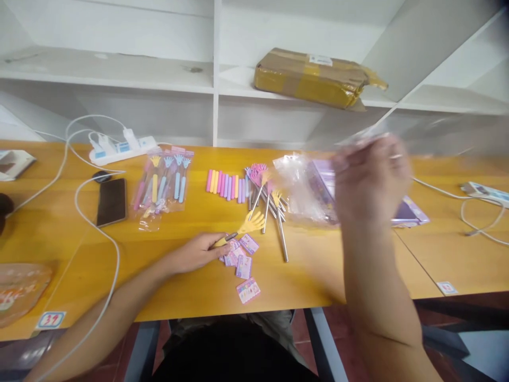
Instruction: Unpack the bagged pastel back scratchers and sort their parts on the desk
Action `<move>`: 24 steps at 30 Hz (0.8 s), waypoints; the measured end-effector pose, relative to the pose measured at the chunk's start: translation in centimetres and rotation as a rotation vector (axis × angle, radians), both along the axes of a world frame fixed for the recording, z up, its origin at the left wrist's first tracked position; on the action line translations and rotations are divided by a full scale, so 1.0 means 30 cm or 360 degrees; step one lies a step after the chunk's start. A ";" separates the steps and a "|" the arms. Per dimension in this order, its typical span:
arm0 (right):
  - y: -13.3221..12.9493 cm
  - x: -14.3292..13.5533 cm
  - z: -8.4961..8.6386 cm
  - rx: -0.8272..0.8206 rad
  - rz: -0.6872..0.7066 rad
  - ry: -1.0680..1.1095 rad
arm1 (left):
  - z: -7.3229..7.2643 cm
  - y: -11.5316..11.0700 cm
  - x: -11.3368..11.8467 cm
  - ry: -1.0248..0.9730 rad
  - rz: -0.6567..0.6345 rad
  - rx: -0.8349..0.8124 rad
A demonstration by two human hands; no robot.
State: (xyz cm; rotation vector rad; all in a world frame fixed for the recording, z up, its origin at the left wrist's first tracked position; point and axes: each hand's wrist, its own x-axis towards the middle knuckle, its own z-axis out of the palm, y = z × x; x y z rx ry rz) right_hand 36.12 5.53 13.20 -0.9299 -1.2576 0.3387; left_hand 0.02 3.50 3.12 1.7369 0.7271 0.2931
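My left hand point(204, 252) is closed around the yellow grip of a back scratcher point(251, 223) with a yellow hand-shaped head. Just under it lie several small pink and purple cards point(243, 266). My right hand point(371, 172), raised at the right and blurred by motion, pinches what looks like a clear plastic bag point(363, 135). Below and left of that hand is a pile of clear plastic bags point(296, 188). More back scratchers with metal rods point(282, 233) and pink or yellow heads lie mid-table, beside a row of coloured grip sleeves point(225, 184).
Bagged back scratchers point(161, 183) lie at the left, near a black phone point(112, 201) and a white power strip point(123, 150). A white cable point(115, 249) loops across my left forearm. A taped cardboard box point(310, 77) sits on the shelf behind. Purple packaging point(411, 212) lies at the right.
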 end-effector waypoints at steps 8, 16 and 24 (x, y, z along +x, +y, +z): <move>0.281 0.407 -0.016 -0.1316 -0.0702 -0.1005 | -0.014 0.011 -0.010 -0.0119 0.0245 -0.0007; 0.371 0.386 -0.268 -0.1645 -0.0917 -0.1565 | 0.015 0.016 -0.011 -0.0075 0.0412 0.0017; 0.184 0.317 -0.177 -0.1114 -0.1033 -0.1466 | 0.019 0.008 -0.004 -0.0113 0.0434 0.0007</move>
